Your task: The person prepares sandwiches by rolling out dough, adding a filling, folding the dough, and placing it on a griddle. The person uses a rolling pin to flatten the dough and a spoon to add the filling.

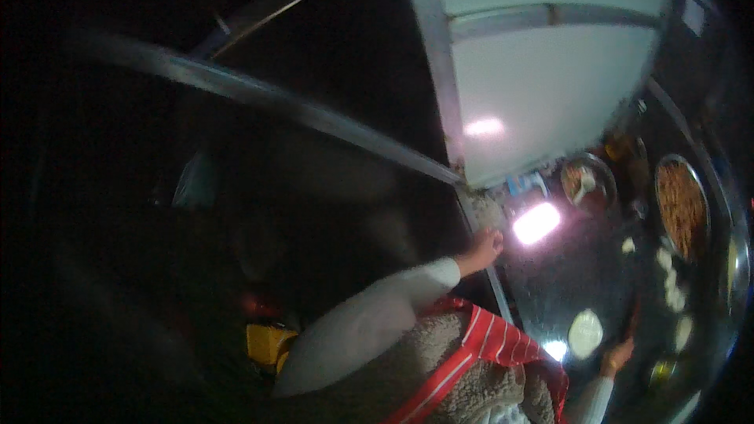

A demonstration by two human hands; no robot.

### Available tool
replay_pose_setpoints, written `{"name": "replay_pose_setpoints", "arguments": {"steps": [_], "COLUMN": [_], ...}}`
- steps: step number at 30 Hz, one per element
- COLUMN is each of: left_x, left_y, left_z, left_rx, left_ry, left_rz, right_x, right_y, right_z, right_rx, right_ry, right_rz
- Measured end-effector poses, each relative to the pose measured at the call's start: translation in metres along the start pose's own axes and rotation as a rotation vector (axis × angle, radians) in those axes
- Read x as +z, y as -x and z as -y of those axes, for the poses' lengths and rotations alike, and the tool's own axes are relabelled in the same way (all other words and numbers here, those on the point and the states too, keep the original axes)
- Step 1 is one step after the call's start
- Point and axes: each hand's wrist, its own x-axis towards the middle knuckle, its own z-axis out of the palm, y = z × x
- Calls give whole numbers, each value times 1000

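My right hand (618, 356) is low at the right, closed around a thin reddish-brown stick (634, 315) that points away from me. Beside it a flat, pale round of dough (585, 334) lies on the dark, shiny work surface (565, 282). At the counter's left edge is my left hand (488, 247) with its fingers curled; blur hides whether anything is in them. A pale, blurred patch (486, 212) is just beyond that hand. Several pale dough pieces (671, 282) form a row on the right, and a smaller lump (629, 245) sits apart.
A large metal tray of orange-brown food (682, 206) stands at the right. Farther back are a round bowl (588, 179) with a white utensil and a blue-and-white packet (527, 184). A metal-framed pale panel (542, 82) rises behind; a metal bar (306, 112) runs left from its corner.
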Motion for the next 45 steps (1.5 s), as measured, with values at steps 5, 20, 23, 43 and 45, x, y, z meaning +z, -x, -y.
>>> {"name": "replay_pose_setpoints", "arguments": {"steps": [5,20,23,43,45], "left_x": [4,140,179,317,317], "left_y": [-46,-56,-39,58,59], "left_z": [-39,-206,-220,-304,-303], "left_rx": [443,1230,1493,1802,1617], "left_ry": [-689,-227,-397,-637,-764], "left_rz": [224,814,923,740,965], "right_x": [5,2,7,-12,-13], "right_y": [39,206,198,207,207], "right_z": [2,178,195,119,115], "right_rx": [145,324,330,430,432], "right_ry": [-332,-414,-344,-150,-167], "right_rz": [53,-194,-223,-312,-232]}}
